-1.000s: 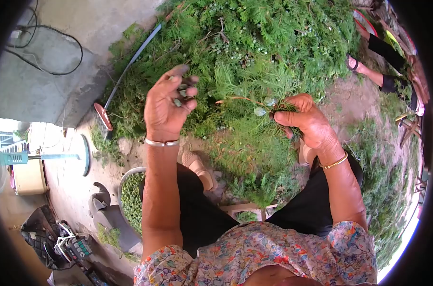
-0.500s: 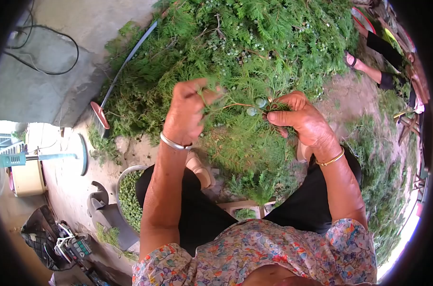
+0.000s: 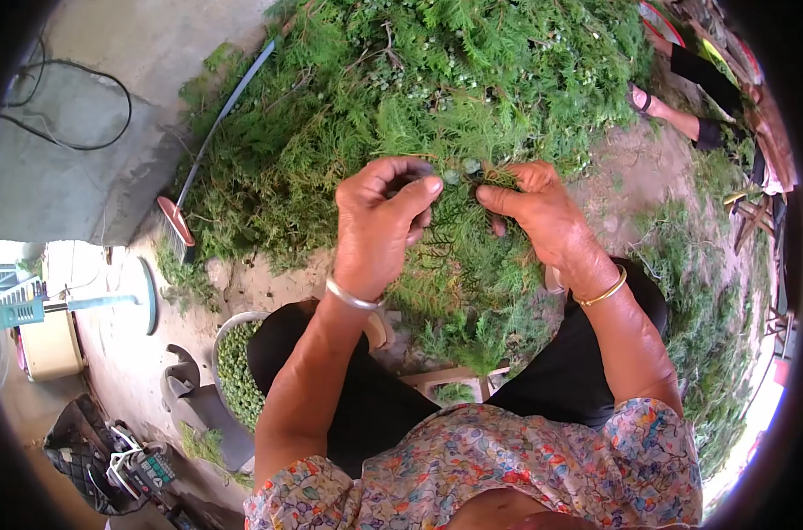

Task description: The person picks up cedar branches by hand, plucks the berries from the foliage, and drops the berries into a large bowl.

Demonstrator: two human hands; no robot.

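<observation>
At the far left edge a pale fan (image 3: pixel 32 311) is partly cut off. Below it a dark basket (image 3: pixel 83 446) holds a small gadget whose markings are too small to read. A black cable (image 3: pixel 72 141) loops over the concrete floor (image 3: pixel 74 190). A broom (image 3: pixel 177 223) lies with its long handle running up into the pile of green branches (image 3: pixel 437 71). A metal bowl (image 3: pixel 217 353) of picked green cones sits by the person's knee, its right part hidden behind the forearm.

The left hand (image 3: pixel 379 225) is curled shut. Its thumb and forefinger pinch the near end of a sprig (image 3: pixel 459 190); what lies inside the palm is hidden. Two round bluish-green cones (image 3: pixel 461 171) sit on the sprig in the gap between the two hands, just beside both sets of fingertips. The right hand (image 3: pixel 536 216) is also clenched, thumb and forefinger gripping the other end of the same sprig, which is held above the pile and hard to tell from the greenery behind it.

At the upper right, another person's sandalled foot (image 3: pixel 647 102) rests beside the pile, the leg cut off by the edge.
</observation>
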